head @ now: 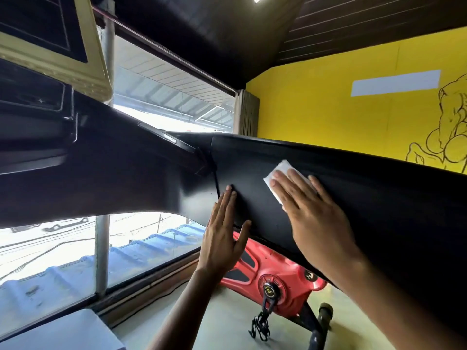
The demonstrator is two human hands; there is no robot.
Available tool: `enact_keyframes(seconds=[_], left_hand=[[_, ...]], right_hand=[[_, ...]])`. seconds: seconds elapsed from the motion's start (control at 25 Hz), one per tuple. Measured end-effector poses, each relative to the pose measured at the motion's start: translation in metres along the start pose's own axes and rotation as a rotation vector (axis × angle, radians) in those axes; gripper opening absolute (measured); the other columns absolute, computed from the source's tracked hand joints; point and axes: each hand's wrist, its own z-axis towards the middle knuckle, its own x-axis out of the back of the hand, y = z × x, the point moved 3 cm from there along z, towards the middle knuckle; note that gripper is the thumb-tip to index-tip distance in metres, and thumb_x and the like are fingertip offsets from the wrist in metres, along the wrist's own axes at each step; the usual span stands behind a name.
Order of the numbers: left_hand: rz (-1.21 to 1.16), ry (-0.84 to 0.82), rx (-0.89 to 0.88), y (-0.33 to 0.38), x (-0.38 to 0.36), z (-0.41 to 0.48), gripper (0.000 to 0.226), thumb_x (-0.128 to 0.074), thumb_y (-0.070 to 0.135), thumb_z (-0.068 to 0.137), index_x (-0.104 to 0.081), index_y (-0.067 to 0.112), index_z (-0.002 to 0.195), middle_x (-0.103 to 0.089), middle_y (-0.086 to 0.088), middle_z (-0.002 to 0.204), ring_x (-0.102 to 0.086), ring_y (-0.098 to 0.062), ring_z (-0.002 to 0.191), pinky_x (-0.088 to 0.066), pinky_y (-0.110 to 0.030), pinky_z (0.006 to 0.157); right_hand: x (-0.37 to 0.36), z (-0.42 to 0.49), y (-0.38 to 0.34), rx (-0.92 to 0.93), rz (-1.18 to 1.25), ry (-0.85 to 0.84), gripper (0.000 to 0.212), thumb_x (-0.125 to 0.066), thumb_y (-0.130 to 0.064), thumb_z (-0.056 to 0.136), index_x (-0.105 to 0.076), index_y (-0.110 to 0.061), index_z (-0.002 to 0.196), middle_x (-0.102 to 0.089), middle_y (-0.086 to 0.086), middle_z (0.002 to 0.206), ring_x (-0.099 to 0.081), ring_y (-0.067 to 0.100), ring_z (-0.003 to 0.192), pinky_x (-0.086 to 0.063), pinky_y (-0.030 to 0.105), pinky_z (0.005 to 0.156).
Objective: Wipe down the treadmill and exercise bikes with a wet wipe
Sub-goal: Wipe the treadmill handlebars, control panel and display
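Note:
A wide black treadmill console panel (pixel 366 198) fills the middle of the view. My right hand (pixel 310 210) lies flat on it with straight fingers, pressing a folded white wet wipe (pixel 283 170) against the panel; most of the wipe is hidden under my fingers. My left hand (pixel 222 233) rests flat on the panel's lower left edge, fingers straight, holding nothing. Below the panel stands a red exercise bike (pixel 275 274) with a black pedal (pixel 260 327) hanging down.
A big window (pixel 63 253) runs along the left with a grey upright post (pixel 102 248). A cream-framed screen (pixel 60 46) hangs at the top left. The yellow wall (pixel 316 109) is behind the panel, and grey floor (pixel 214 324) lies below.

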Motion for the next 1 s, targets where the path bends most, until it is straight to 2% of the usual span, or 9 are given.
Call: enact_keyframes(seconds=[0.12, 0.24, 0.36, 0.48, 0.68, 0.8, 0.88, 0.92, 1.0], left_hand=[[-0.027, 0.010, 0.036, -0.003, -0.006, -0.006, 0.063, -0.044, 0.036, 0.096, -0.030, 0.001, 0.146, -0.026, -0.010, 0.155, -0.020, -0.018, 0.145, -0.027, -0.042, 0.113], [-0.026, 0.019, 0.022, -0.006, -0.008, -0.005, 0.063, -0.044, 0.039, 0.096, -0.029, 0.004, 0.147, -0.026, -0.007, 0.156, -0.020, -0.016, 0.145, -0.026, -0.037, 0.114], [-0.010, 0.036, 0.017, -0.004, -0.007, -0.005, 0.064, -0.042, 0.041, 0.097, -0.029, 0.003, 0.147, -0.026, -0.007, 0.156, -0.021, -0.018, 0.145, -0.026, -0.038, 0.114], [-0.018, 0.042, 0.011, 0.006, -0.010, -0.003, 0.063, -0.042, 0.040, 0.097, -0.032, 0.002, 0.146, -0.029, -0.009, 0.155, -0.023, -0.019, 0.145, -0.026, -0.037, 0.114], [-0.044, 0.026, 0.004, 0.049, -0.025, -0.012, 0.062, -0.045, 0.038, 0.096, -0.033, 0.002, 0.146, -0.027, -0.009, 0.155, -0.022, -0.021, 0.145, -0.020, -0.031, 0.117], [-0.077, -0.029, -0.055, 0.087, -0.032, -0.018, 0.061, -0.046, 0.036, 0.096, -0.032, 0.004, 0.146, -0.027, -0.012, 0.155, -0.024, -0.025, 0.144, -0.021, -0.038, 0.117], [-0.084, -0.079, -0.156, 0.114, -0.037, -0.025, 0.060, -0.047, 0.037, 0.096, -0.031, 0.007, 0.146, -0.026, -0.011, 0.155, -0.023, -0.025, 0.145, -0.021, -0.040, 0.117], [-0.092, -0.089, -0.171, 0.126, -0.039, -0.027, 0.061, -0.048, 0.037, 0.095, -0.032, 0.007, 0.146, -0.025, -0.011, 0.155, -0.022, -0.025, 0.145, -0.021, -0.041, 0.117], [-0.143, -0.077, -0.080, 0.147, -0.045, -0.030, 0.064, -0.049, 0.038, 0.094, -0.034, 0.003, 0.145, -0.025, -0.012, 0.155, -0.022, -0.026, 0.144, -0.025, -0.045, 0.115]], right_hand=[[-0.011, -0.039, -0.028, 0.045, 0.003, -0.055, 0.061, -0.026, -0.007, 0.079, -0.054, -0.007, 0.134, -0.048, 0.010, 0.143, -0.044, 0.025, 0.133, -0.017, 0.039, 0.111], [-0.024, -0.009, -0.038, 0.137, 0.014, -0.091, 0.059, -0.027, -0.014, 0.080, -0.060, -0.011, 0.129, -0.055, 0.005, 0.137, -0.051, 0.020, 0.128, -0.017, 0.038, 0.111], [-0.012, 0.028, -0.010, 0.046, -0.001, -0.006, 0.058, -0.028, -0.014, 0.082, -0.058, -0.012, 0.131, -0.054, 0.003, 0.138, -0.050, 0.019, 0.129, -0.024, 0.037, 0.109], [-0.001, -0.009, 0.008, -0.032, -0.025, 0.057, 0.058, -0.031, -0.008, 0.085, -0.047, -0.012, 0.140, -0.043, 0.004, 0.148, -0.038, 0.020, 0.137, -0.024, 0.038, 0.111], [0.010, -0.085, 0.016, 0.032, -0.055, -0.054, 0.067, -0.027, -0.004, 0.081, -0.039, -0.015, 0.145, -0.033, 0.001, 0.153, -0.030, 0.018, 0.141, -0.020, 0.039, 0.113], [0.047, -0.123, 0.053, -0.125, -0.030, -0.039, 0.068, -0.048, 0.004, 0.081, -0.039, -0.016, 0.145, -0.033, 0.000, 0.153, -0.030, 0.019, 0.141, -0.022, 0.041, 0.114], [0.066, -0.152, 0.064, -0.239, -0.042, -0.040, 0.073, -0.054, 0.009, 0.076, -0.040, -0.012, 0.144, -0.035, 0.003, 0.153, -0.028, 0.021, 0.142, -0.021, 0.042, 0.115], [0.068, -0.156, 0.062, -0.262, -0.047, -0.043, 0.070, -0.052, 0.008, 0.077, -0.042, -0.010, 0.143, -0.036, 0.004, 0.152, -0.028, 0.022, 0.142, -0.020, 0.041, 0.115], [0.064, -0.138, 0.058, -0.202, -0.015, -0.065, 0.059, -0.040, 0.000, 0.082, -0.048, -0.010, 0.140, -0.043, 0.006, 0.148, -0.034, 0.023, 0.139, -0.024, 0.041, 0.114]])
